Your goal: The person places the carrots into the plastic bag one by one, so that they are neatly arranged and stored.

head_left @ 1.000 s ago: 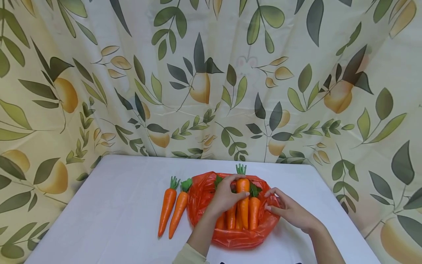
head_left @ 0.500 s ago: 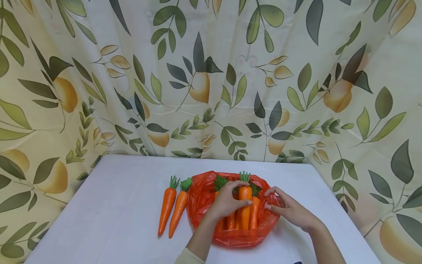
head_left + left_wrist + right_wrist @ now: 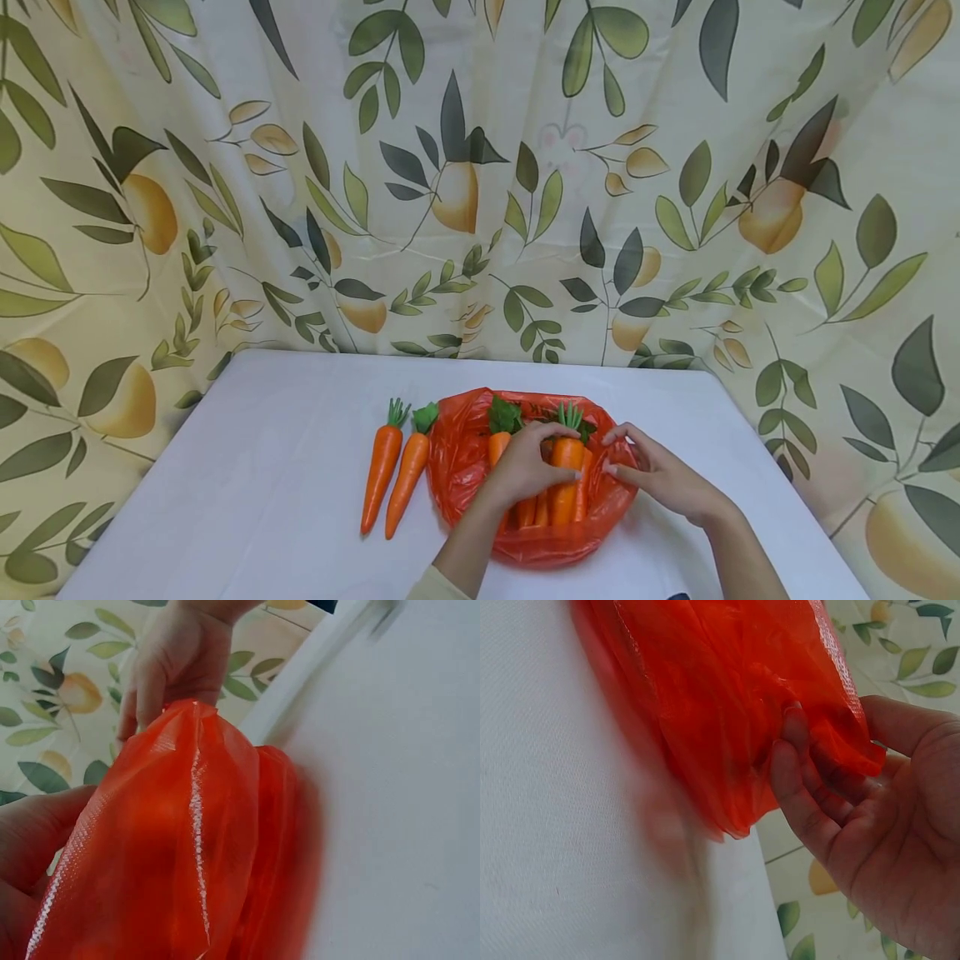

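Note:
A red plastic bag (image 3: 457,467) sits on the white table, its mouth spread wide with several orange carrots inside. My left hand (image 3: 528,467) reaches over the bag and grips the upper part of one carrot (image 3: 567,455), fingers behind and thumb in front. That carrot has spiky green tops and lies above the others. On the bag's right side, my right hand (image 3: 667,479) pinches the rim; in the right wrist view its fingers (image 3: 799,772) curl at the red plastic. A carrot with broad leaves (image 3: 497,447) is partly covered by my left hand.
Left of the bag, two carrots lie side by side on the table (image 3: 285,467): one with spiky tops (image 3: 382,467), one with a leafy top (image 3: 408,475). A fruit-patterned curtain (image 3: 495,208) hangs behind the table. A small dark object (image 3: 678,596) shows at the bottom edge.
My left hand has moved the gripped carrot down and to the right within the bag. More of the leafy carrot now shows at left. My right hand stays at the rim.

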A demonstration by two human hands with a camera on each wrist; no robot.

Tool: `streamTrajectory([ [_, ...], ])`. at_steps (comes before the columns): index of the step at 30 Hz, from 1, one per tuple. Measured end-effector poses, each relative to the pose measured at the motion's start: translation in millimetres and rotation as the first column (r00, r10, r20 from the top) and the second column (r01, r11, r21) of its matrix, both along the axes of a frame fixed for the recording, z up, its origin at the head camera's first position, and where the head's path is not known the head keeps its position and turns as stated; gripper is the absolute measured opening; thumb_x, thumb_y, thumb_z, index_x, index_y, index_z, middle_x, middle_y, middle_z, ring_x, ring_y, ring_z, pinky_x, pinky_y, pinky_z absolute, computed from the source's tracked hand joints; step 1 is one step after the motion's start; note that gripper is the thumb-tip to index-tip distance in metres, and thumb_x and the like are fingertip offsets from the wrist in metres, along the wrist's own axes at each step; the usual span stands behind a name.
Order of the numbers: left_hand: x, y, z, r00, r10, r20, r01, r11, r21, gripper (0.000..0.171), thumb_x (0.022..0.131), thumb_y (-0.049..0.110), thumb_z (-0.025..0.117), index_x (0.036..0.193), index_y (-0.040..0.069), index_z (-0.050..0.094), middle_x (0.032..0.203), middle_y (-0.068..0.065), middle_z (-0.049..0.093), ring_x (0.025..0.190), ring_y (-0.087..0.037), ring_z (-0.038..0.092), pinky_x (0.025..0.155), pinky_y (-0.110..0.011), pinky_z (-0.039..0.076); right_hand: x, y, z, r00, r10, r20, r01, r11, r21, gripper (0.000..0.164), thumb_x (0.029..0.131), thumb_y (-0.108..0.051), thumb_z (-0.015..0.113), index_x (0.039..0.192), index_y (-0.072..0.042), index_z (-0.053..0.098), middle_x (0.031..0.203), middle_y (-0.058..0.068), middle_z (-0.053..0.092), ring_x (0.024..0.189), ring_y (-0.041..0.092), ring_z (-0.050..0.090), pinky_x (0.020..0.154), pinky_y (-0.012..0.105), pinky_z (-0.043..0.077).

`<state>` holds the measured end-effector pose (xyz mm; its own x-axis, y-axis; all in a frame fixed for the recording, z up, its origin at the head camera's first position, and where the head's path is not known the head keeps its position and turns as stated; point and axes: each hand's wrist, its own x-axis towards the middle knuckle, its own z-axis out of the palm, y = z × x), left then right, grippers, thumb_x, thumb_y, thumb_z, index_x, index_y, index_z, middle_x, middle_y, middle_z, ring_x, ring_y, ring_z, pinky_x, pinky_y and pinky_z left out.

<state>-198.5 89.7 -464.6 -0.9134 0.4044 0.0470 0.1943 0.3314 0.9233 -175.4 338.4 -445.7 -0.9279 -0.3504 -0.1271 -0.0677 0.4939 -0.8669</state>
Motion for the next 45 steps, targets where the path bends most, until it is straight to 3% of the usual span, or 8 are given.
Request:
streamTrajectory([
  [8,0.6,9,-3.3,0.999,-0.037,-0.034,0.037,0.999,0.004,0.047,0.080,0.016,0.092,0.123,0.023,0.076,0.118,0.010,0.061,0.103,-0.009,0.057,0.088,-0.027,0.052,3.2,5,4.2,1.000,-0.008,0.006,0.008,1.000,-0.003,0.038,0.101,-0.023,0.069,0.132,-0.009,0.050,0.142,0.021,0.051,0.128,0.043,0.044,0.092,0.045,0.057],
  [14,1.4,2,-1.2,0.999,-0.037,-0.026,0.036,0.999,-0.026,0.049,0.082,0.019,0.091,0.127,0.026,0.074,0.122,0.008,0.059,0.106,-0.013,0.056,0.091,-0.032,0.053,1.1,1,2.9,1.000,0.014,0.001,-0.014,1.000,-0.002,0.038,0.102,-0.023,0.068,0.132,-0.009,0.050,0.139,0.019,0.052,0.123,0.039,0.047,0.093,0.041,0.056],
  [18,0.6,-4,3.4,0.999,-0.038,-0.001,0.038,0.999,-0.004,0.047,0.083,0.018,0.089,0.127,0.026,0.074,0.124,0.007,0.059,0.102,-0.014,0.056,0.083,-0.028,0.054,0.1,0,2.8,1.000,0.013,-0.005,-0.013,1.000,0.003,0.037,0.102,-0.023,0.068,0.131,-0.009,0.051,0.138,0.019,0.053,0.124,0.039,0.047,0.094,0.043,0.055],
  [23,-0.9,-12,7.2,0.999,-0.026,0.022,0.025,0.999,0.024,0.045,0.085,0.017,0.088,0.127,0.024,0.074,0.122,0.001,0.057,0.083,-0.014,0.053,0.067,-0.024,0.051,-1.7,-2,0.9,1.000,0.013,0.004,-0.013,1.000,-0.006,0.038,0.101,-0.023,0.068,0.132,-0.009,0.051,0.140,0.019,0.052,0.124,0.039,0.048,0.093,0.042,0.056],
  [30,-6.5,-23,11.5,0.999,-0.043,0.007,0.043,0.997,0.061,0.042,0.086,0.011,0.086,0.126,0.021,0.074,0.123,-0.008,0.061,0.082,-0.014,0.056,0.068,-0.025,0.053,-3.3,-1,-4.3,1.000,0.014,0.021,-0.014,1.000,-0.021,0.038,0.101,-0.023,0.069,0.132,-0.009,0.050,0.142,0.020,0.051,0.125,0.039,0.049,0.090,0.039,0.057],
  [35,-14.0,-39,19.3,0.999,-0.051,-0.004,0.052,0.994,0.101,0.040,0.088,0.009,0.083,0.126,0.016,0.074,0.124,-0.008,0.062,0.084,-0.015,0.058,0.067,-0.026,0.054,-4.7,-1,-5.4,1.000,0.010,0.022,-0.009,1.000,-0.016,0.039,0.101,-0.023,0.069,0.132,-0.009,0.050,0.141,0.020,0.052,0.123,0.039,0.049,0.090,0.041,0.057],
  [42,-19.2,-68,30.4,1.000,0.003,-0.030,0.000,0.993,0.118,0.034,0.091,0.012,0.082,0.121,0.025,0.074,0.116,0.007,0.063,0.085,-0.014,0.060,0.065,-0.029,0.052,-2.9,1,-5.3,1.000,-0.005,0.021,0.005,1.000,0.006,0.039,0.100,-0.023,0.070,0.130,-0.009,0.051,0.140,0.019,0.052,0.128,0.043,0.044,0.091,0.046,0.057],
  [45,-18.2,-80,33.0,0.999,0.021,-0.037,-0.016,0.993,0.120,0.033,0.091,0.011,0.081,0.120,0.026,0.075,0.117,0.006,0.062,0.086,-0.016,0.060,0.069,-0.031,0.052,-2.7,0,-5.9,0.999,0.000,0.037,0.000,1.000,-0.004,0.039,0.100,-0.023,0.070,0.131,-0.009,0.051,0.141,0.020,0.051,0.127,0.041,0.045,0.092,0.045,0.057],
])
